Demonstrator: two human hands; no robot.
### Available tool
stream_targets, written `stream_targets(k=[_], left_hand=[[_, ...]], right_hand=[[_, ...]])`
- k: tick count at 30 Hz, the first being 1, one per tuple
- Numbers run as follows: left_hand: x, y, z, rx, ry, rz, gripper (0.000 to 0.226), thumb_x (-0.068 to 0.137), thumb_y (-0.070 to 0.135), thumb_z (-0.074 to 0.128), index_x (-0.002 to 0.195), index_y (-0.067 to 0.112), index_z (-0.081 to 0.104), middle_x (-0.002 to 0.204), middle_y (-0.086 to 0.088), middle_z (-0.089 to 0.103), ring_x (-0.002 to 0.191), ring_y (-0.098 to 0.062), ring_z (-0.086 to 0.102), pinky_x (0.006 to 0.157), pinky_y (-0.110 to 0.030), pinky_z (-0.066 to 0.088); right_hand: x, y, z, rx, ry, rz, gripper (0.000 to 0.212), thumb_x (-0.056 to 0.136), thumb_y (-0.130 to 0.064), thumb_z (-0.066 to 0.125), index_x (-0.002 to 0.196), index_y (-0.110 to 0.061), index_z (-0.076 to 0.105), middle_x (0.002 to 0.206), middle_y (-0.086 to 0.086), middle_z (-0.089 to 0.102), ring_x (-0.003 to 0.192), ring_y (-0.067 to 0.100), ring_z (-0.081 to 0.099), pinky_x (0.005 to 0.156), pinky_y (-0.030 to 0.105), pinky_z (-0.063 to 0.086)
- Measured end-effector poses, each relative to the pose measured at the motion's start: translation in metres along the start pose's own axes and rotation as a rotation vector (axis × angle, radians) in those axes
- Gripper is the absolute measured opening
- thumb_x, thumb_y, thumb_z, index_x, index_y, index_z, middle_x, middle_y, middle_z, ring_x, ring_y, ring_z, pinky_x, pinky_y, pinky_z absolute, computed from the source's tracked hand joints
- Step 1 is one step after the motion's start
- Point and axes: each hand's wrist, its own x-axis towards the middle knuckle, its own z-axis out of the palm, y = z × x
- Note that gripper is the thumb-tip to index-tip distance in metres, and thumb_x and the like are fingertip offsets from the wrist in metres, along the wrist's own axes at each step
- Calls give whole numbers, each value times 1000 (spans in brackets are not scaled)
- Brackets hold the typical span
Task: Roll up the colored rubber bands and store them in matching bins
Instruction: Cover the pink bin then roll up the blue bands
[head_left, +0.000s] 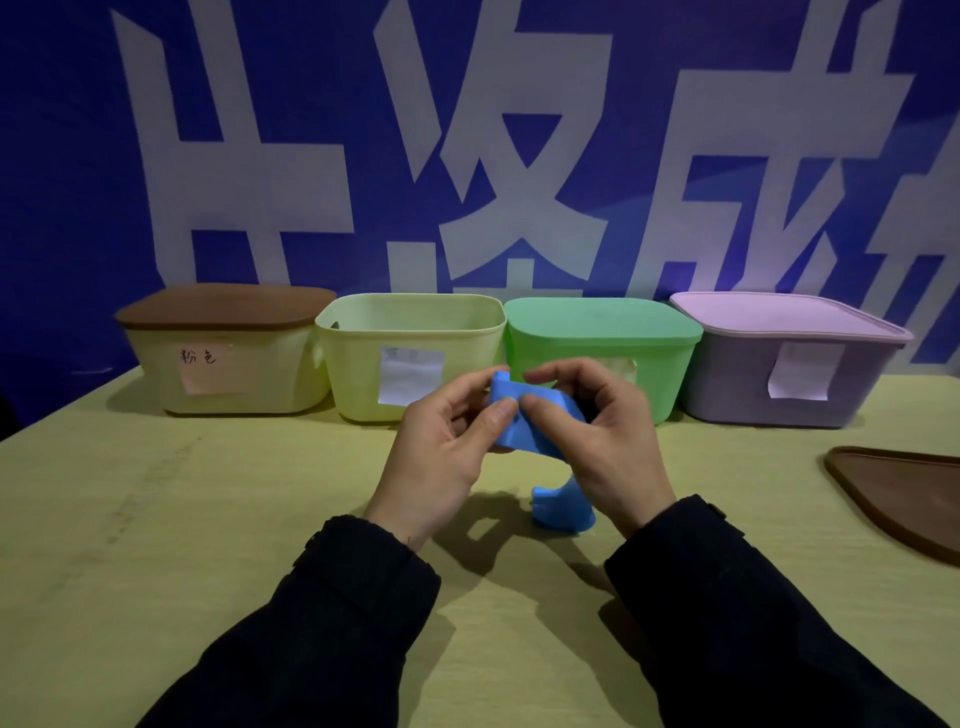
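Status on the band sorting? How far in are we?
Done: the second bin from the left stands open, and a brown lid lies on the table. In hand: both the left hand and right hand pinch the blue band, its tail hanging unrolled. Left: finish rolling, then bin it. The bins' contents aren't visible.

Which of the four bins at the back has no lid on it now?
The pale yellow bin, second from the left, stands open. The bin with the brown lid, the green bin and the purple bin are covered.
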Motion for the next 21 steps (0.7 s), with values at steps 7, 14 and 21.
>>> stream_targets(k=[7,14,21], left_hand=[[-2,4,1,34,-3,8,21,95,12,66,115,20,64,104,-12,72,87,-19,72,68,-29,59],[-1,7,0,34,65,-29,19,90,14,73,108,12,67,95,-8,72,72,-15,71,61,-26,58],[-2,8,1,9,93,15,22,87,10,75,107,15,67,98,-8,74,82,-20,73,64,-27,58]], right_hand=[[0,2,0,37,-18,2,7,90,-7,72,90,-13,74,84,1,73,77,9,65,69,20,50],[-2,0,0,18,24,-102,11,90,-5,71,88,-16,72,85,-2,72,80,9,66,74,19,50],[-1,2,2,46,-7,-36,2,92,-14,69,90,-13,70,85,6,70,77,12,62,71,25,50]])
